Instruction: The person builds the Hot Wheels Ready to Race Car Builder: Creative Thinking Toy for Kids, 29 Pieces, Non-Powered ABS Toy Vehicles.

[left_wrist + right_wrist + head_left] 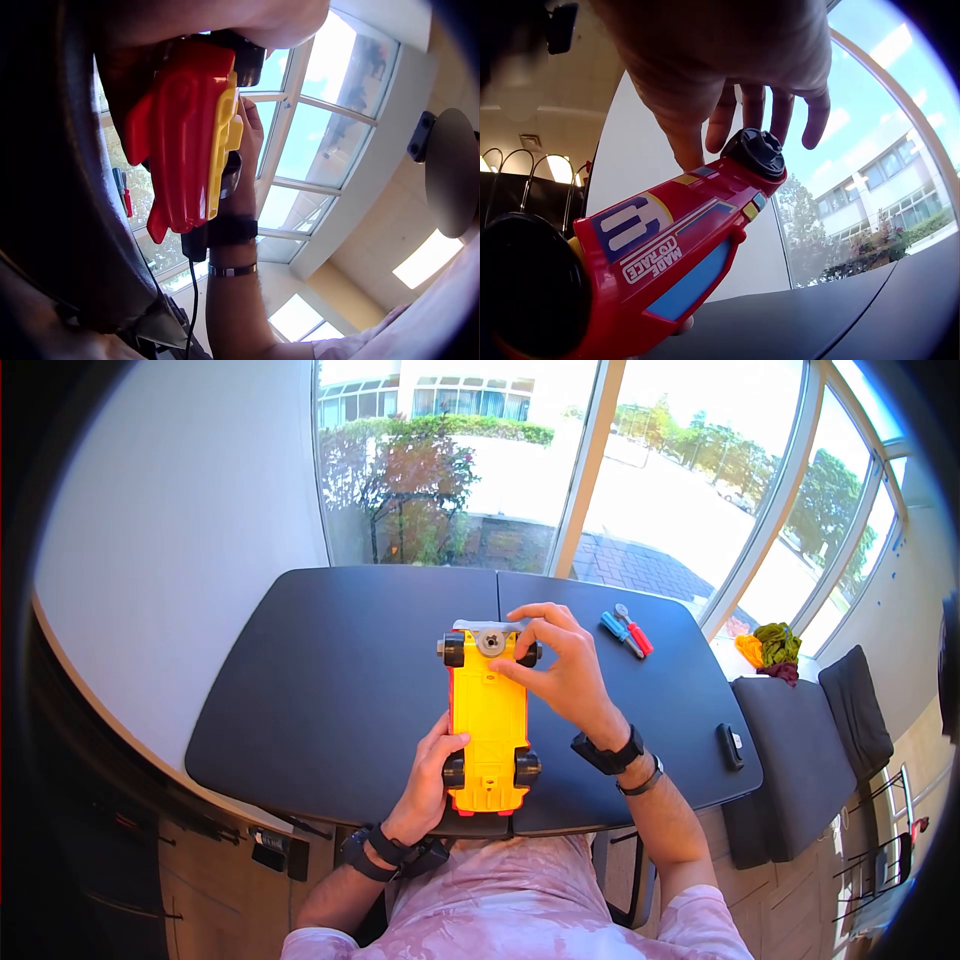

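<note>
A red toy race car [671,255] with a bright yellow underside [490,710] and black wheels [756,154] is held up over the table, its underside towards the head camera. My left hand [430,785] grips its side near the lower wheel, thumb over the yellow edge. At the car's upper end, a grey round piece [491,642] with a slotted centre sits on the underside. My right hand [560,665] curves its thumb and index finger about this piece, thumb tip at its lower rim. The other fingers reach past the bumper and wheel.
On the dark table [330,680] lie a blue-handled tool [614,626] and a red-handled tool [640,639], right of the car. A small black object [730,747] is near the table's right edge. Coloured cloths [778,647] rest beside the grey chair [800,750].
</note>
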Tool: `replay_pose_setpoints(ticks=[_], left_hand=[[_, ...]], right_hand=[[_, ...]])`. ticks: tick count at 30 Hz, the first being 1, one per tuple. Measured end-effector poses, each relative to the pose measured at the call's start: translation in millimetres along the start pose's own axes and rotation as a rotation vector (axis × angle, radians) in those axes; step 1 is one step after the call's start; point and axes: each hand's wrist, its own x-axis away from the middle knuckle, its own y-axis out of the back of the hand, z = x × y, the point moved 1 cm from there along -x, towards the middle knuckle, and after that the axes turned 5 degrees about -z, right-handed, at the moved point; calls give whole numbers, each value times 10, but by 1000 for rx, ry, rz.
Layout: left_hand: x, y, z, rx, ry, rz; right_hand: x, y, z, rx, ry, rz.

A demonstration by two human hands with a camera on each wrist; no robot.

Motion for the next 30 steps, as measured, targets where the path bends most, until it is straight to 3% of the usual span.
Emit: replay_pose_setpoints(ticks=[6, 10, 14, 19, 23, 30], left_hand=[[11, -11, -8, 3, -4, -1], [8, -16, 16, 22, 0, -11], [7, -16, 10, 26, 5, -7], [-2, -7, 3, 6, 1, -7], [1, -3, -2, -4, 1, 2], [7, -6, -7, 6, 5, 9]], right_hand=[[28, -70, 88, -57, 65, -56], [65, 17, -92, -60, 4, 27], [16, -37, 72, -36, 114, -97], [41, 3, -69, -65, -1, 42], [-5, -3, 57, -50, 78, -12], [7, -116, 13, -138, 31, 42]])
